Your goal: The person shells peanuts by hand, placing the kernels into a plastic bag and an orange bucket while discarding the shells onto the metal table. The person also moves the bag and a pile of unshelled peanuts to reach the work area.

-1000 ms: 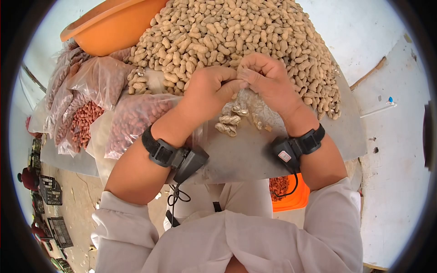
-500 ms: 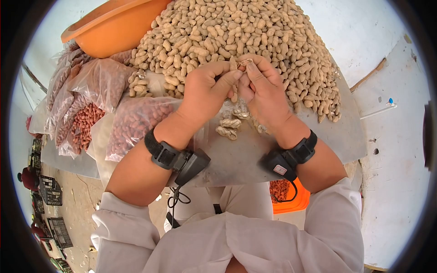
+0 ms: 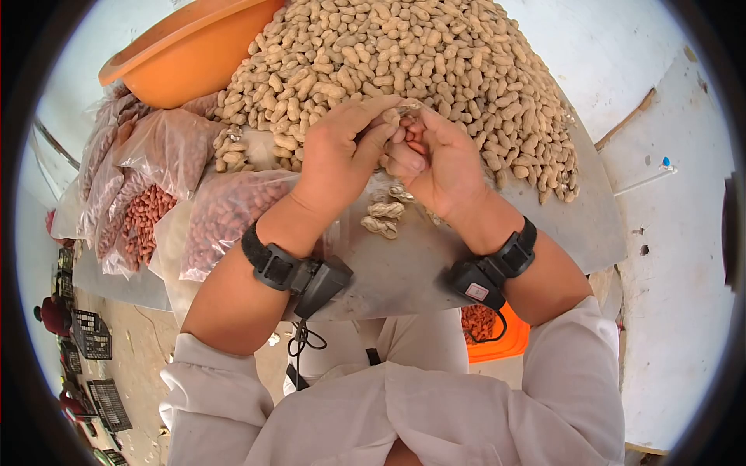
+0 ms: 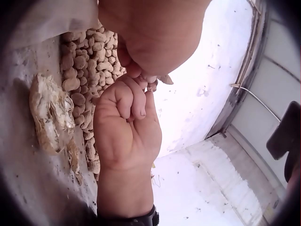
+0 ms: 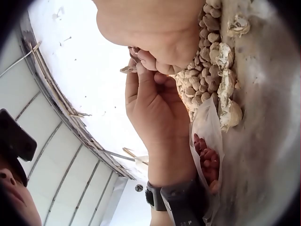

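Both hands meet at the front of the peanut heap (image 3: 404, 54). My left hand (image 3: 336, 151) pinches a peanut pod (image 3: 391, 116) between thumb and fingers. Curled round several red kernels (image 3: 416, 138), my right hand (image 3: 449, 167) touches the left at the fingertips. A piece of shell (image 3: 409, 106) shows between them. In the left wrist view, a shell piece (image 4: 165, 79) sticks out beside the meeting fingers; the right wrist view has it (image 5: 128, 69) at the left thumb tip. Broken shells (image 3: 379, 226) lie on the grey table (image 3: 388, 272) below the hands.
An orange basin (image 3: 186, 58) stands at the back left. Plastic bags of red kernels (image 3: 233, 213) lie left of the heap, close to the left forearm. Below the table edge is an orange container (image 3: 501, 338). Black crates (image 3: 92, 334) stand on the floor at left.
The fingers have shifted slightly left, and the right hand has turned so that red kernels show in it. The pod in the left fingers now sits closer to the right hand.
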Demonstrator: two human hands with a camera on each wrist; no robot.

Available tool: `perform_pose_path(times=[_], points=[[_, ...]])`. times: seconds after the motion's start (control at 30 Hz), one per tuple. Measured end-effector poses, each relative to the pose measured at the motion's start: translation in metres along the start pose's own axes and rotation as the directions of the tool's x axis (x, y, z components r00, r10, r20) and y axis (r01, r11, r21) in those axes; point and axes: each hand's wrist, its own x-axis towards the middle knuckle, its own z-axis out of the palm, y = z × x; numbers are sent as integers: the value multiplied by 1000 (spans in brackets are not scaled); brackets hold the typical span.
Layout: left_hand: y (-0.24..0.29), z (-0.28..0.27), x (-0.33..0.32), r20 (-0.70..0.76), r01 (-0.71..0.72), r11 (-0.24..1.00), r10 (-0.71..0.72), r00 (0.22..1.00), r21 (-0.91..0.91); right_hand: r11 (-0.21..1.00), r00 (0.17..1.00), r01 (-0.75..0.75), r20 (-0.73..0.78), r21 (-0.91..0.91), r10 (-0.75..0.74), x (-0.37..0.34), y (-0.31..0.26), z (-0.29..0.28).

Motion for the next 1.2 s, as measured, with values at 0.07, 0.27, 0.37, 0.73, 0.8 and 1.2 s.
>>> perform_pose_path(times=[0.07,0.27,0.37,0.73,0.8,1.2], points=[[-5,-1,0,32,-7,1000,7,999,11,1000,1000,-13,2,-3,13,0,-1,1],[0,0,-1,58,261,921,-255,965,-290,1000,999,-18,-47,-6,17,-2,-3,8],[-3,-4,-4,60,264,871,-264,963,-414,1000,994,6,-110,24,-3,-2,-5,8],[9,-6,-4,352,119,971,-39,935,-208,996,954,85,-290,35,-71,5,-14,-4],[5,-5,0,260,33,991,3,966,-133,996,914,83,-401,29,-64,6,-11,5],[-12,6,-3,142,-46,998,38,989,53,962,958,-61,-287,-267,-19,4,3,10]])
